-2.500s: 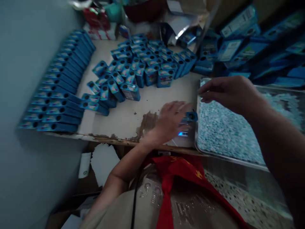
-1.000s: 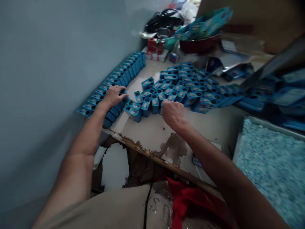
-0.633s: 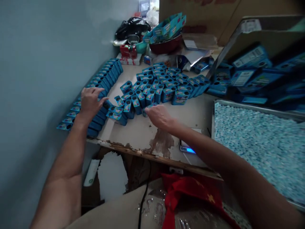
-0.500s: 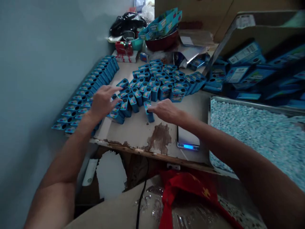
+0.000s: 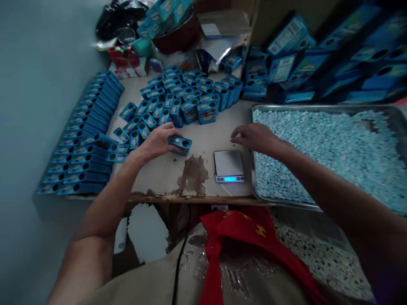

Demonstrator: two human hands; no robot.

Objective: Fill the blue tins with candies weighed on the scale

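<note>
My left hand (image 5: 159,142) grips a small blue box (image 5: 183,143) with a dark round hole in its top, just above the table. Out over the space between the scale and the tray, my right hand (image 5: 254,136) hovers with loosely bent fingers, and I see nothing in it. Below it lies a small digital scale (image 5: 228,163) with a lit blue display and a bare plate. The metal tray (image 5: 253,169) beside that hand is full of light-blue and white candy-like pieces (image 5: 305,156). Several similar blue boxes (image 5: 187,91) stand grouped beyond my left hand.
Rows of blue boxes (image 5: 85,123) line the wall side. More blue cartons (image 5: 282,67) are heaped behind the tray. At the back are a red tape dispenser (image 5: 122,55), a dark red bowl (image 5: 178,36) and a black bag (image 5: 117,19). The tabletop (image 5: 159,178) has a worn brown patch.
My left hand has moved from the grouped boxes to the single box and taken hold of it. My right hand has let that box go and moved right, towards the tray. The view has shifted right.
</note>
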